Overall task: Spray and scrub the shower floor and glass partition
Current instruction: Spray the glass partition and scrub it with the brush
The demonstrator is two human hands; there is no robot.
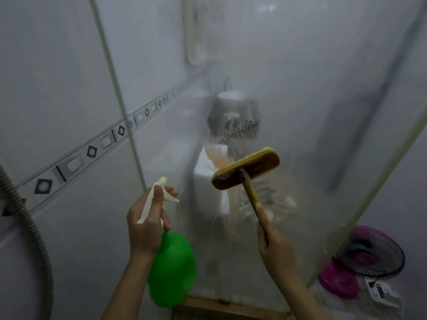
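the glass partition stands directly ahead, meeting the tiled wall on the left. the left hand holds the spray bottle in front of the partition, nozzle toward the glass. to its right, the right hand holds the brush by its handle, with the head up at the glass. a hose hangs at the far left. a fan sits at lower right, beyond the partition edge.
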